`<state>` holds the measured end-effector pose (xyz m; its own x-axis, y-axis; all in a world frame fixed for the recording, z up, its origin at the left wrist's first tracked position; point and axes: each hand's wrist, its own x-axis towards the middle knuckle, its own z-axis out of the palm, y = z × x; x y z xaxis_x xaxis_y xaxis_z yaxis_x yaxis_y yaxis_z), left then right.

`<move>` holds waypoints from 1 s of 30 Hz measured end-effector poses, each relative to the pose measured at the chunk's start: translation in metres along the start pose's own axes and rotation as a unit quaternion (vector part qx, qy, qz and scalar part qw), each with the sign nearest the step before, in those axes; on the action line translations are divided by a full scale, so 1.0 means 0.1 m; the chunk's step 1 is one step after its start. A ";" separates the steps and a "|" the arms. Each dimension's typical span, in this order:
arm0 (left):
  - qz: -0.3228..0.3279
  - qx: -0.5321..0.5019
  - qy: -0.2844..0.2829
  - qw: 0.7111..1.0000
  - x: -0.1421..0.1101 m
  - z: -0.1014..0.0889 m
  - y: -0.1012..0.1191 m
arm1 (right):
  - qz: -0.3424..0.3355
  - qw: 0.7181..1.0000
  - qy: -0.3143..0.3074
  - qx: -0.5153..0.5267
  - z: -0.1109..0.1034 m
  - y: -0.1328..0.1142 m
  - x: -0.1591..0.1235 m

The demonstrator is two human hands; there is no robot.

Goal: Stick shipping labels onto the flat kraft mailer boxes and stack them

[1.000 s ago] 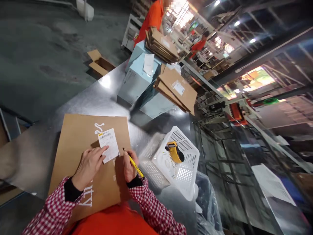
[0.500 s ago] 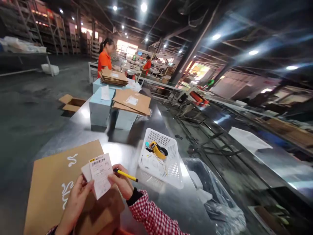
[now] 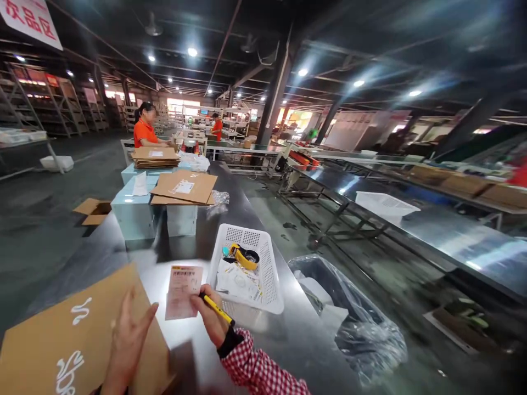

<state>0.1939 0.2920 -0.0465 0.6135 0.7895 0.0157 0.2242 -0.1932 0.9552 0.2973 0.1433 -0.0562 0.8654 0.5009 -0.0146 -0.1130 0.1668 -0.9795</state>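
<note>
My right hand [image 3: 213, 318] pinches a printed paper slip [image 3: 184, 291] with a barcode along its top. A yellow pen or marker [image 3: 218, 308] with black ends is tucked in the same hand. My left hand [image 3: 128, 334] has its fingers apart, slightly blurred, over a flat brown cardboard packet [image 3: 94, 329] with white lettering. Whether the left hand touches the cardboard I cannot tell. Just beyond the right hand stands a white perforated basket [image 3: 274, 280], holding a yellow tape dispenser [image 3: 244, 257] and some printed papers [image 3: 239, 282].
Pale blue boxes [image 3: 132, 216] on the metal table [image 3: 242, 214] bear stacked cardboard packets [image 3: 185, 186]. Right of the table is a bin lined with clear plastic [image 3: 370, 340]. An open carton [image 3: 94, 211] lies on the floor at left. A person in orange [image 3: 144, 131] stands beyond the boxes.
My left hand has let go of the slip and opened, moving slightly left. The slip stays in my right hand, now more upright. The camera view has levelled and swung right.
</note>
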 end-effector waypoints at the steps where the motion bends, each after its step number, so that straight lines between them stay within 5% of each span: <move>1: -0.004 -0.054 -0.067 0.996 0.01 0.07 0.09 | -0.005 1.000 -0.009 -0.013 -0.06 0.00 -0.02; 4: -0.027 -0.200 -0.203 0.958 -0.01 0.32 0.31 | -0.030 0.995 -0.052 -0.080 -0.25 0.00 -0.01; 7: -0.040 -0.239 -0.154 0.958 -0.04 0.51 0.39 | -0.070 0.978 -0.069 -0.181 -0.58 -0.01 0.20; 9: -0.049 -0.252 -0.123 0.959 -0.08 0.57 0.37 | -0.069 0.954 -0.022 -0.292 -0.93 -0.06 0.45; 13: -0.078 -0.268 -0.153 0.948 -0.20 0.62 0.32 | -0.015 0.869 0.028 -0.494 -1.74 -0.22 1.00; 16: -0.108 -0.274 -0.172 0.940 -0.34 0.67 0.36 | 0.016 0.861 -0.010 -0.509 -2.11 -0.32 1.25; 19: -0.130 -0.277 -0.181 0.935 -0.46 0.71 0.45 | 0.032 0.867 -0.048 -0.494 -2.07 -0.39 1.32; 22: -0.138 -0.258 -0.178 0.939 -0.53 0.73 0.50 | 0.034 0.889 -0.120 -0.440 -1.71 -0.43 1.16; 26: -0.134 -0.228 -0.171 0.949 -0.54 0.73 0.49 | 0.062 0.929 -0.270 -0.245 -1.23 -0.61 0.76; 30: -0.115 -0.167 -0.196 0.959 -0.51 0.72 0.45 | 0.100 0.934 -0.321 -0.123 -1.12 -0.87 0.57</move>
<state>0.2271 0.2008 -0.0254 0.8298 0.4959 -0.2560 0.1722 0.2089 0.9627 0.4109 0.0618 0.0056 0.3592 0.9202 -0.1557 -0.0576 -0.1447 -0.9878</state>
